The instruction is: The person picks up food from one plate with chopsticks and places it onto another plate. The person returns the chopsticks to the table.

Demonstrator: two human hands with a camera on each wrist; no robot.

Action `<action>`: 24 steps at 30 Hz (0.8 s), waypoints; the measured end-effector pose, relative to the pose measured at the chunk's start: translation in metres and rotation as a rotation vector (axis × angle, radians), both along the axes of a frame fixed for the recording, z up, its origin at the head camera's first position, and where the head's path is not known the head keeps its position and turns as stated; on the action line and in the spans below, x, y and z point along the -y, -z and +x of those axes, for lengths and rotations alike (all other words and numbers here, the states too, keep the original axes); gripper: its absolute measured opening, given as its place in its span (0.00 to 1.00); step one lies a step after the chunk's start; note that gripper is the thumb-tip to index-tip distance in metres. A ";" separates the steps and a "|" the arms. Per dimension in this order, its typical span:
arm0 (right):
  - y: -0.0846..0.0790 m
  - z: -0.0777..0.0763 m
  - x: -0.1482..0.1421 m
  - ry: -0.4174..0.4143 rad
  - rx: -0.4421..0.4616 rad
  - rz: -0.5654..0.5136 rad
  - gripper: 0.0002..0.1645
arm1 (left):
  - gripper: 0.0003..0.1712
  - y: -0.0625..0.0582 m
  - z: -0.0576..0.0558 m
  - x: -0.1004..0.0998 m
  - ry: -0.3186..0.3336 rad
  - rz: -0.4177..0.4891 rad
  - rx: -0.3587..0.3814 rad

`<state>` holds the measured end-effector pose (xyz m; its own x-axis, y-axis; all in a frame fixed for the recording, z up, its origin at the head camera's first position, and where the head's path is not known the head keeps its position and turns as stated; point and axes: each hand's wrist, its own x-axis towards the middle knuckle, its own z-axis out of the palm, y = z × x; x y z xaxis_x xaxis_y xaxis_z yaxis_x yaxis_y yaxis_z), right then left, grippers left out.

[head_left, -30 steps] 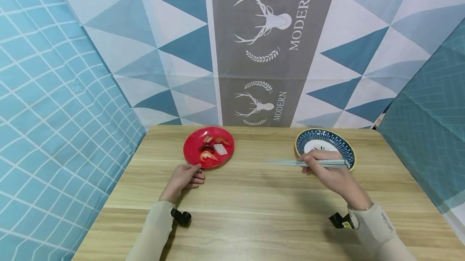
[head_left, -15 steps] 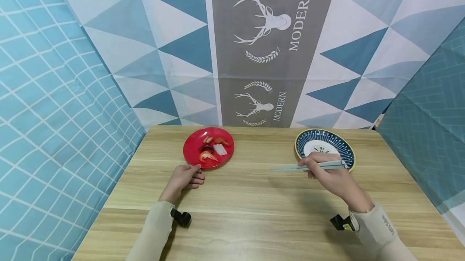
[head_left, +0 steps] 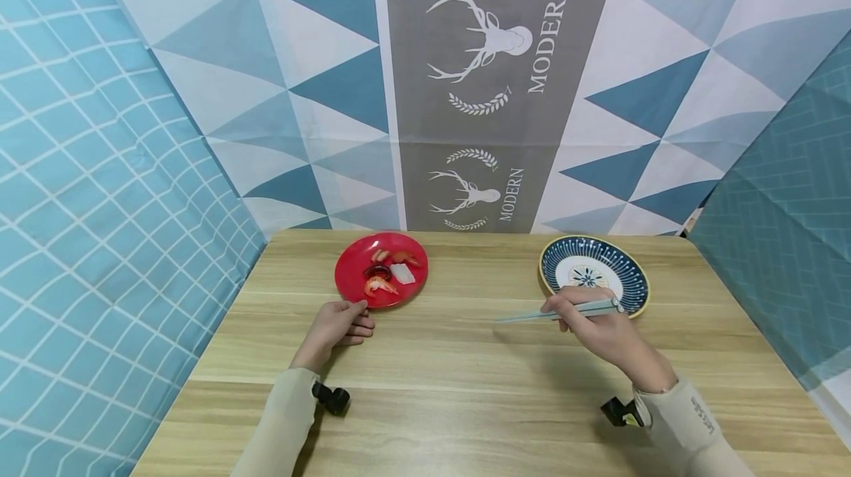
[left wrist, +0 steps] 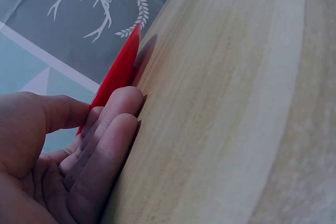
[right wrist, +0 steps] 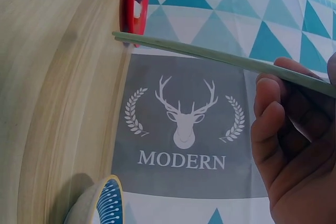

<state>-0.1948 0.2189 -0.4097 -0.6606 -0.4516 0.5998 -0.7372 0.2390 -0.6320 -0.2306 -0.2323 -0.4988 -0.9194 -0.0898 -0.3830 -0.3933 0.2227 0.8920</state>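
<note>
My left hand (head_left: 335,325) pinches the near edge of a red plate (head_left: 349,266), thumb above the rim and fingers lower down. On the plate lie an orange shrimp (head_left: 380,286), a white piece (head_left: 402,273), a dark glossy piece (head_left: 377,271) and other reddish bits at the back. My right hand (head_left: 601,333) holds a pair of pale blue-green chopsticks (head_left: 521,317), tips pointing left and close together, with nothing between them. In the right wrist view the chopsticks (right wrist: 194,51) are raised off the table. Behind that hand sits a blue-and-white patterned dish (head_left: 628,270), its near side partly covered.
Both dishes stand toward the back of a light wooden table (head_left: 452,388). A patterned cloth backdrop (head_left: 459,108) rises along the table's far edge. Blue cloths hang at the left (head_left: 100,204) and right (head_left: 784,226) sides.
The right hand has come slightly nearer the person, carrying the chopsticks, whose tips now sit lower. More of the patterned dish shows. The left hand and red plate have stayed put.
</note>
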 end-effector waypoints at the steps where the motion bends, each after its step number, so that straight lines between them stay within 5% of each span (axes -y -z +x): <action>1: 0.000 0.000 0.000 0.003 -0.003 0.001 0.19 | 0.22 0.000 0.000 0.000 -0.001 0.001 -0.001; 12: -0.001 -0.002 0.003 0.082 0.002 0.067 0.19 | 0.22 0.000 0.001 0.000 0.002 -0.001 -0.005; 24: 0.001 -0.006 0.005 0.076 0.005 0.095 0.19 | 0.22 0.001 0.001 -0.001 0.002 0.003 -0.004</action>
<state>-0.2003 0.2137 -0.4111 -0.6983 -0.4543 0.5532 -0.7112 0.3532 -0.6078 -0.2291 -0.2317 -0.4994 -0.9209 -0.0866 -0.3800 -0.3897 0.2211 0.8940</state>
